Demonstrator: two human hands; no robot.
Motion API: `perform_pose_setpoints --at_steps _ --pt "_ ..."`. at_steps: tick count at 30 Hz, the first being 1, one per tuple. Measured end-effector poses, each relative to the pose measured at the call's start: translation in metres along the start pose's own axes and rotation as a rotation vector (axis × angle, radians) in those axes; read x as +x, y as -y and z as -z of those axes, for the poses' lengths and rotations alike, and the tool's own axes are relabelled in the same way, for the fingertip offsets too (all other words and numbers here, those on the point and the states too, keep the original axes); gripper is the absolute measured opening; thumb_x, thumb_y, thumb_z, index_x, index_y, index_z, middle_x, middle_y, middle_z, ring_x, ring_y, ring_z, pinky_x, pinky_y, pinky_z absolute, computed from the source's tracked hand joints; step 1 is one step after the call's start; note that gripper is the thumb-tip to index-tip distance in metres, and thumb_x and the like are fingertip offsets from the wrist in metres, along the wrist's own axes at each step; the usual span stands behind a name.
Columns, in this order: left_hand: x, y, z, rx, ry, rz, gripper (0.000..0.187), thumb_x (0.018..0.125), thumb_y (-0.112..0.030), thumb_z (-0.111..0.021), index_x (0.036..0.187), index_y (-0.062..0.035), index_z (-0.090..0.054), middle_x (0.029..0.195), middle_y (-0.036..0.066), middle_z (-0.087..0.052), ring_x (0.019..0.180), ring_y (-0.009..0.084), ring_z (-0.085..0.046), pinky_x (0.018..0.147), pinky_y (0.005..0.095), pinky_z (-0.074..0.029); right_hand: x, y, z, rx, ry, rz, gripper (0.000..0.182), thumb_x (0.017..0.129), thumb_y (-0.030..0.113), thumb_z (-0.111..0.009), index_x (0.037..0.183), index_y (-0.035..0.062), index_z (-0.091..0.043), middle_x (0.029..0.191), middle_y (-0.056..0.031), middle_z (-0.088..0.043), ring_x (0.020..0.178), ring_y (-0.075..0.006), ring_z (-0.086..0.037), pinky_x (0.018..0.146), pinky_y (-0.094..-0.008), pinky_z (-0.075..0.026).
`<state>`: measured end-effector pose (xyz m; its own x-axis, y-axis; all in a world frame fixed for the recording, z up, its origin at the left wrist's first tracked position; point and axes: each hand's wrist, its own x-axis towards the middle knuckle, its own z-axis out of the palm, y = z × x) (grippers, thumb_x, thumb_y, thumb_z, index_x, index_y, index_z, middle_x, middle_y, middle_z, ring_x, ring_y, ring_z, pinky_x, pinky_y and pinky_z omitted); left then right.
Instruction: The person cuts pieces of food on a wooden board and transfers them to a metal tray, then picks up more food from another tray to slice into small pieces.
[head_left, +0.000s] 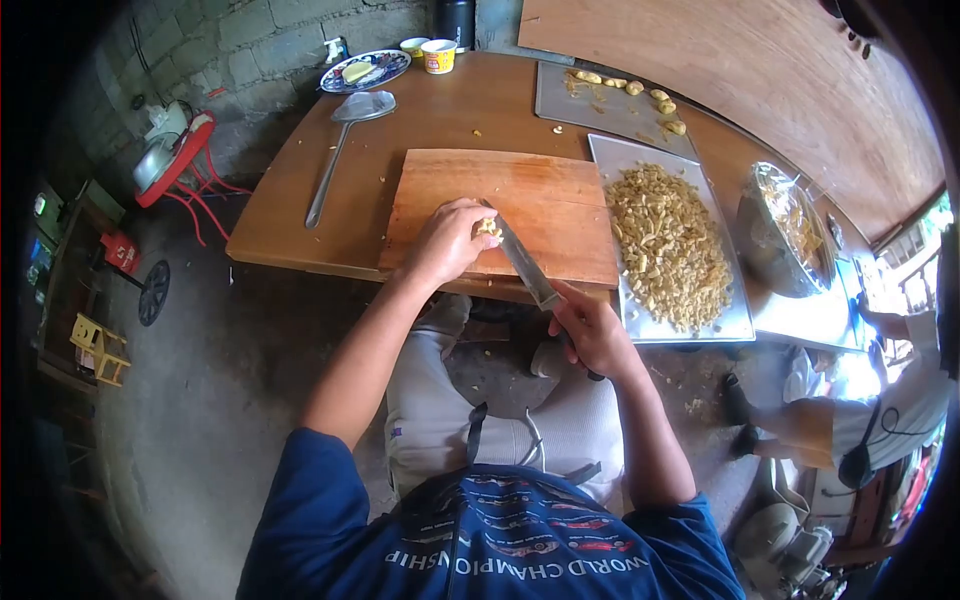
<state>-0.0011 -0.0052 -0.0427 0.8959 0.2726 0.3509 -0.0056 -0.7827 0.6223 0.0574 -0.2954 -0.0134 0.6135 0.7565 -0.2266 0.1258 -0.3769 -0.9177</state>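
Over the wooden cutting board [540,205], my left hand [447,240] is closed around a small pale yellow food piece [487,228], pinching it at the fingertips. My right hand [592,330] grips a knife [522,261] by its dark handle. The blade slants up and left across the board's front edge, its tip right at the pinched piece. To the right of the board, a metal tray [739,318] carries a broad heap of chopped pale yellow pieces [672,250].
Behind that tray lies another tray [560,95] with several whole yellowish pieces. A plastic-covered metal bowl [775,235] stands at right. A long-handled metal turner [345,130], patterned plate [340,80] and yellow-white tub [438,57] are at left. Another person [890,410] is at far right.
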Motion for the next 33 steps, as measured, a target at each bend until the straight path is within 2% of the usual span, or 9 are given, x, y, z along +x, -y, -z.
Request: perform_pose_setpoints --at_steps 3,5,12,14,24,28,31,33 --pt "-0.002 -0.001 -0.003 -0.022 -0.065 -0.059 0.036 0.089 -0.006 -0.086 0.122 0.0025 -0.077 0.112 0.016 -0.076 0.097 0.0291 -0.073 0.091 0.039 -0.058 0.002 0.001 -0.001 0.007 0.012 -0.005 0.053 0.113 0.016 -0.054 0.164 0.0024 -0.049 0.083 -0.002 -0.068 0.054 -0.0084 -0.057 0.051 -0.0278 -0.048" --pt "-0.002 0.0 -0.005 -0.037 -0.051 0.035 0.03 0.09 -0.003 -0.085 0.119 0.0039 -0.078 0.113 0.016 -0.078 0.096 0.0272 -0.076 0.089 0.0369 -0.06 0.004 -0.002 -0.003 0.028 0.044 -0.007 0.05 0.115 0.016 -0.053 0.163 0.0024 -0.05 0.086 -0.0022 -0.066 0.054 -0.0081 -0.056 0.048 -0.0273 -0.046" --pt "-0.006 -0.003 -0.005 -0.053 -0.079 0.073 0.027 0.091 -0.003 -0.084 0.117 0.0043 -0.079 0.109 0.015 -0.079 0.09 0.0246 -0.078 0.085 0.0341 -0.061 0.002 0.001 -0.003 0.093 0.085 0.021 0.05 0.115 0.016 -0.052 0.163 0.0014 -0.05 0.085 -0.0021 -0.064 0.054 -0.0075 -0.055 0.047 -0.0263 -0.045" --pt "-0.007 -0.006 -0.001 -0.046 -0.061 0.1 0.027 0.091 -0.004 -0.084 0.118 0.0037 -0.079 0.109 0.015 -0.079 0.09 0.0236 -0.078 0.085 0.0334 -0.062 -0.001 0.009 -0.002 0.144 0.108 -0.002 0.052 0.113 0.015 -0.055 0.163 0.0015 -0.049 0.084 -0.0012 -0.064 0.054 -0.0073 -0.054 0.051 -0.0266 -0.046" --pt "0.005 -0.009 -0.007 -0.137 -0.082 0.149 0.027 0.093 -0.003 -0.083 0.119 0.0008 -0.081 0.106 0.013 -0.08 0.089 0.0175 -0.076 0.084 0.0314 -0.06 -0.003 0.01 0.002 0.107 0.054 0.056 0.052 0.112 0.014 -0.055 0.162 -0.0004 -0.051 0.084 -0.0022 -0.066 0.055 -0.0084 -0.057 0.052 -0.027 -0.048" --pt "0.066 -0.03 -0.023 -0.219 -0.082 0.076 0.027 0.093 -0.007 -0.085 0.119 -0.0005 -0.082 0.1 0.011 -0.083 0.088 0.0138 -0.074 0.081 0.0297 -0.058 -0.013 0.03 0.04 0.086 -0.083 0.065 0.052 0.112 0.016 -0.057 0.159 -0.0041 -0.053 0.084 -0.0039 -0.068 0.055 -0.0087 -0.058 0.051 -0.0278 -0.049" --pt "0.126 -0.072 -0.053 -0.28 -0.044 -0.087 0.026 0.093 -0.005 -0.082 0.118 -0.0007 -0.082 0.1 0.008 -0.082 0.088 0.0122 -0.074 0.08 0.0295 -0.058 -0.027 0.035 0.078 0.045 -0.292 0.111 0.05 0.111 0.018 -0.058 0.155 -0.0061 -0.056 0.084 -0.0044 -0.071 0.054 -0.0093 -0.058 0.055 -0.0299 -0.052" --pt "0.17 -0.084 -0.104 -0.382 -0.002 -0.141 0.024 0.089 -0.008 -0.083 0.113 -0.0038 -0.083 0.098 0.01 -0.083 0.087 0.0143 -0.075 0.079 0.0309 -0.059 -0.034 0.029 0.106 -0.116 -0.446 0.04 0.051 0.106 0.02 -0.065 0.152 0.0003 -0.06 0.085 -0.0135 -0.074 0.058 -0.0169 -0.066 0.062 -0.0363 -0.056"
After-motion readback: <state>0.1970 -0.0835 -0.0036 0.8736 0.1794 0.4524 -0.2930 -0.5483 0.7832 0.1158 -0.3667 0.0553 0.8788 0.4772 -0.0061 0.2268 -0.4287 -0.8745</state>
